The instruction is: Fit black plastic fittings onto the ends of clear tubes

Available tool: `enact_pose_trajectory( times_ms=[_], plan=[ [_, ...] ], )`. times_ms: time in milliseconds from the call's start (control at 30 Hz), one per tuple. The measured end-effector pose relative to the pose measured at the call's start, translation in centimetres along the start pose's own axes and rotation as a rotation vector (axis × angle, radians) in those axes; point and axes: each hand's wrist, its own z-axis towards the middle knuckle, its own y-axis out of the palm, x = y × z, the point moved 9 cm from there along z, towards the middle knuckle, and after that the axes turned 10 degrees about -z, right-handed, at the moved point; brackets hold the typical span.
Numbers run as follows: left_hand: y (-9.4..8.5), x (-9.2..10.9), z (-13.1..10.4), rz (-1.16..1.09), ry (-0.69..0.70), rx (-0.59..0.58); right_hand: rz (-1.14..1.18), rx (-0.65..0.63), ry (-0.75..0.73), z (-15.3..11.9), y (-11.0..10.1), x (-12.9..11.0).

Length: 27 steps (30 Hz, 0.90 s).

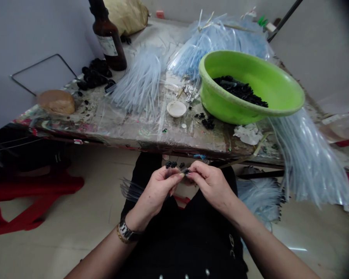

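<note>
My left hand (159,188) is closed round a small bunch of clear plastic tubes (131,190), whose loose ends trail out to the left. Several of these tubes carry small black tips (171,164) above my fingers. Between finger and thumb, my right hand (211,178) pinches a small black piece (187,171) at the end of one tube, close to my left thumb. Both hands are over my lap, just in front of the table edge. Fingers partly cover the joint between piece and tube.
On the stained table (128,133) stands a green basin (250,110) holding many black pieces. Bundles of clear tubes (142,77) lie behind and hang over the right edge (311,162). A brown bottle (109,42), a small white dish (176,109) and a red stool (31,190) are also around.
</note>
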Motion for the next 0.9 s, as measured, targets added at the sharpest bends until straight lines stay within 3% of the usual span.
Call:
enact_pose_trajectory(
  times_ms=[267, 433, 667, 767, 900],
  plan=[
    [-0.3, 0.7, 0.0, -0.078, 0.017, 0.029, 0.132, 0.03, 0.083, 0.8, -0.2, 0.8],
    [-0.6, 1.2, 0.1, -0.117, 0.043, 0.041, 0.059, 0.017, 0.037, 1.8, -1.4, 0.2],
    [-1.3, 1.0, 0.3, -0.106, 0.078, 0.09, -0.373, 0.505, -0.025, 4.4, -9.1, 2.5],
    [-1.3, 0.9, 0.3, -0.09, 0.081, 0.098, -0.542, 0.563, -0.029, 5.9, -10.6, 3.7],
    [-1.1, 0.9, 0.2, -0.061, 0.084, 0.109, -0.685, 0.523, 0.003, 7.6, -10.6, 5.0]
  ],
)
